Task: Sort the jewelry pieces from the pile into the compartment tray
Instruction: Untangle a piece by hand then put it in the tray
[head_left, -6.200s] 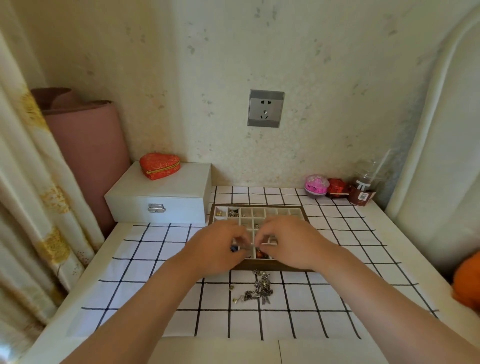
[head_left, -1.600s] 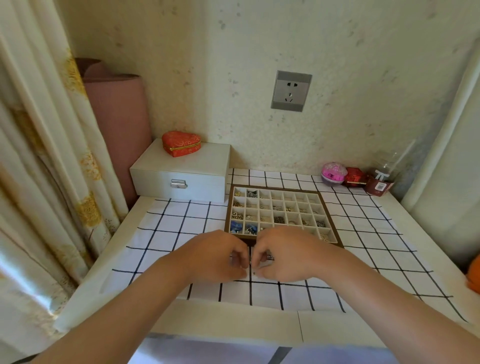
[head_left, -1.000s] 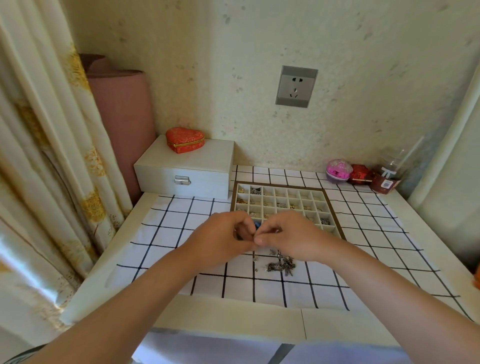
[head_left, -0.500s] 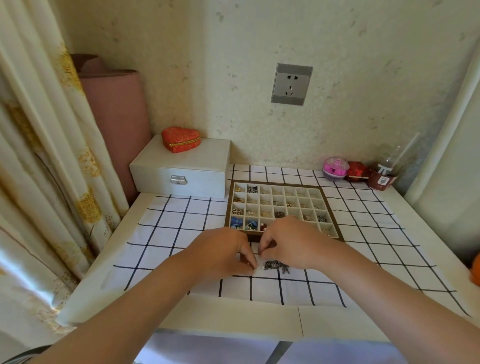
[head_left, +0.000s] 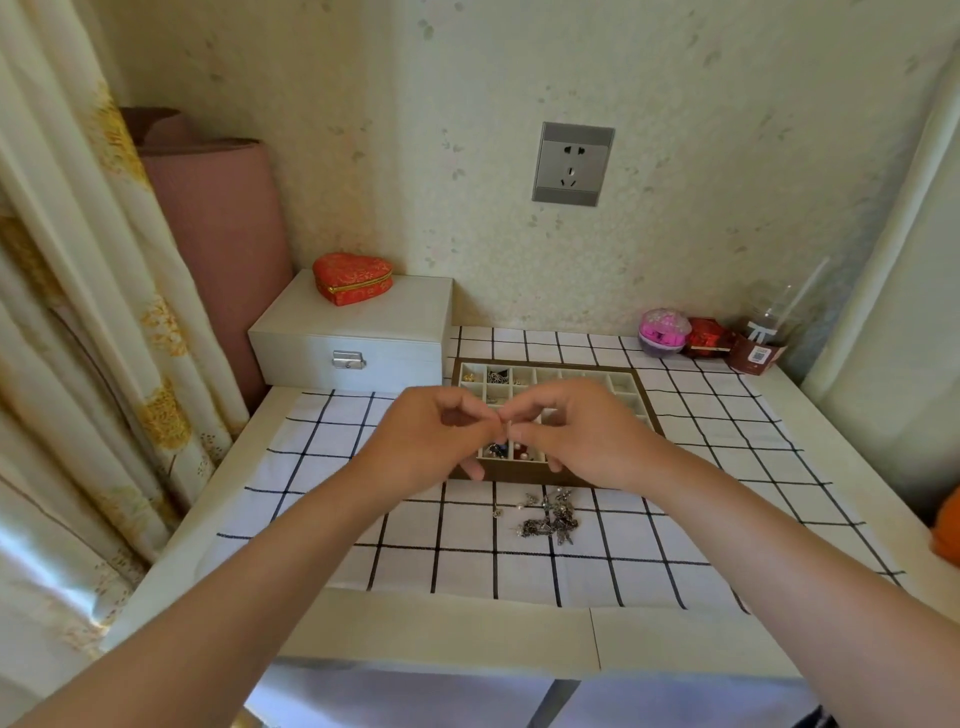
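Observation:
A wooden compartment tray (head_left: 641, 387) with many small cells lies on the checked cloth, several cells holding small pieces. In front of it sits the pile of silvery jewelry (head_left: 549, 519). My left hand (head_left: 435, 441) and my right hand (head_left: 582, 434) hover together over the tray's near half, fingertips meeting. Between those fingertips they pinch a tiny jewelry piece (head_left: 508, 425), too small to make out. The hands hide much of the tray's middle.
A white box with a metal clasp (head_left: 353, 338) stands back left, a red heart-shaped case (head_left: 353, 277) on top. Back right are a pink ball (head_left: 664, 332), a red packet (head_left: 706, 338) and a plastic cup (head_left: 769, 332). Curtain hangs at left.
Both hands have risen from the pile at the tray's front edge to over the tray, still pinched together. The pile is now uncovered.

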